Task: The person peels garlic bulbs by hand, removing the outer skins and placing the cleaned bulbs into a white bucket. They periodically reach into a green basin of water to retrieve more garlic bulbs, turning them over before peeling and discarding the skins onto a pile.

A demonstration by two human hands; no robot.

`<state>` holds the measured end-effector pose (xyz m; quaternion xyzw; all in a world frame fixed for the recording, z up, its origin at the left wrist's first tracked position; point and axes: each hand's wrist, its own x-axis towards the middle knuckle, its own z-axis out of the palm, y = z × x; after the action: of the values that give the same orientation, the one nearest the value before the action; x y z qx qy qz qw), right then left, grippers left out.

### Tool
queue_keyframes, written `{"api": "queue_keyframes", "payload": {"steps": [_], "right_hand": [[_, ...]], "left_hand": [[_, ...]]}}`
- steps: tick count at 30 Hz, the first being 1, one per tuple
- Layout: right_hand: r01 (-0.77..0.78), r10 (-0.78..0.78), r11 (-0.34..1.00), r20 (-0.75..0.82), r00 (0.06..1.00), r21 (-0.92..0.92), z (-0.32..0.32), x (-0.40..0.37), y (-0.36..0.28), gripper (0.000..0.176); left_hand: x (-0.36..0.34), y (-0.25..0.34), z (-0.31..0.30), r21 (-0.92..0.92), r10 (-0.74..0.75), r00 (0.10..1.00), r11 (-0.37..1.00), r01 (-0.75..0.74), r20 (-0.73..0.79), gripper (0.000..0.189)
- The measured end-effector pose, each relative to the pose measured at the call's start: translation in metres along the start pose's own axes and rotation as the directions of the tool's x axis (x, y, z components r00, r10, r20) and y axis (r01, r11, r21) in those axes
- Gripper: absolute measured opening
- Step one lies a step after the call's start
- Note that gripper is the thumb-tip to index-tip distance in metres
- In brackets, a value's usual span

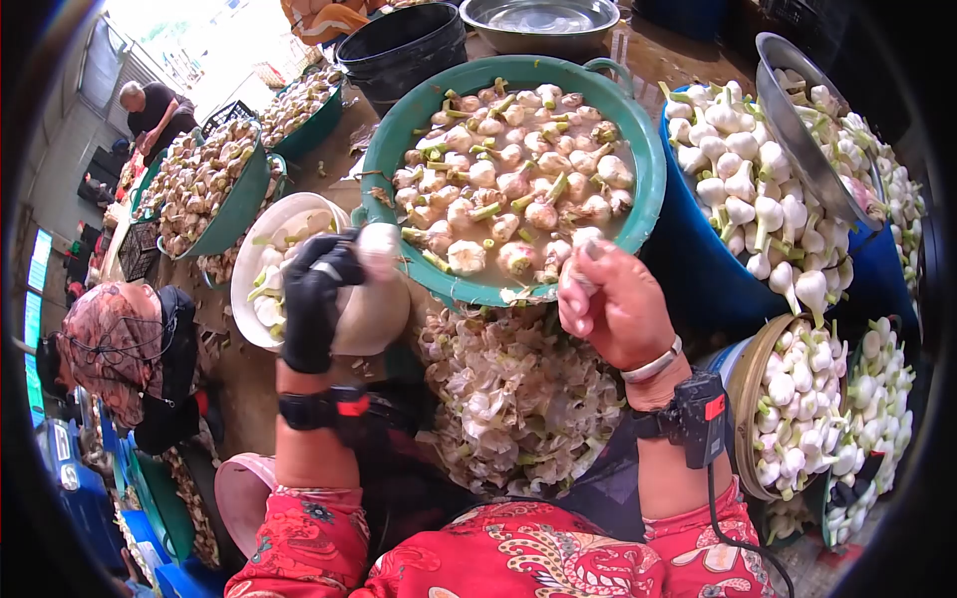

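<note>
My left hand (324,294), in a black glove with bare fingertips, is closed near the left rim of the green basin (653,179). A pale, blurred garlic bulb (379,249) is at its fingertips. My bare right hand (613,304) is pinched at the basin's lower right edge, with a small whitish piece (586,237) at its fingertips that I cannot make out. Garlic bulbs with green stems (481,172) lie in cloudy water in the basin. Below the hands is a heap of garlic skins (518,399).
A white bucket (384,314) with peeled garlic stands at the left. Blue tub (688,219) and round bucket (748,409) hold white garlic at the right. Black buckets (404,50) and a metal bowl (538,25) stand behind. People (155,110) are at the far left.
</note>
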<state>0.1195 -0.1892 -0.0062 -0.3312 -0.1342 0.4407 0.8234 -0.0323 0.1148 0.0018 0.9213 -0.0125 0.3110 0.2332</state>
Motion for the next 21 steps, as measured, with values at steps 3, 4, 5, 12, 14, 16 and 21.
{"api": "queue_keyframes", "payload": {"steps": [3, 4, 5, 12, 14, 16, 21], "right_hand": [[0.034, 0.120, 0.628, 0.139, 0.983, -0.777, -0.004, -0.005, 0.016, 0.011], [0.086, 0.135, 0.433, 0.159, 0.978, -0.897, -0.006, -0.008, 0.030, 0.017], [0.138, 0.155, 0.218, 0.174, 0.973, -0.966, -0.011, -0.012, 0.048, 0.024], [0.130, 0.194, 0.131, 0.155, 0.969, -0.983, 0.003, -0.008, 0.048, 0.017], [0.104, 0.323, -0.052, 0.081, 0.943, -0.993, -0.003, -0.012, 0.047, 0.028], [0.131, 0.189, -0.186, 0.095, 0.977, -0.974, -0.010, -0.018, 0.052, 0.028], [0.070, 0.068, -0.030, 0.068, 0.995, -0.997, -0.018, -0.012, 0.034, 0.029]], "left_hand": [[-0.016, -0.034, -0.042, 0.140, -0.388, 0.910, 0.903, 0.407, -0.147, 0.022], [-0.013, -0.034, -0.040, 0.178, -0.358, 0.930, 0.913, 0.367, -0.080, 0.022], [-0.010, -0.034, -0.038, 0.214, -0.329, 0.944, 0.922, 0.324, -0.009, 0.023], [0.052, 0.046, 0.113, 0.081, -0.175, 0.800, 0.984, 0.157, 0.574, 0.037], [0.067, 0.040, 0.152, 0.192, -0.207, 0.656, 0.977, 0.096, 0.726, 0.056], [0.074, 0.026, 0.187, 0.225, -0.235, 0.590, 0.970, 0.091, 0.773, 0.068], [0.081, 0.006, 0.221, 0.220, -0.306, 0.370, 0.941, 0.256, 0.877, 0.073]]}}
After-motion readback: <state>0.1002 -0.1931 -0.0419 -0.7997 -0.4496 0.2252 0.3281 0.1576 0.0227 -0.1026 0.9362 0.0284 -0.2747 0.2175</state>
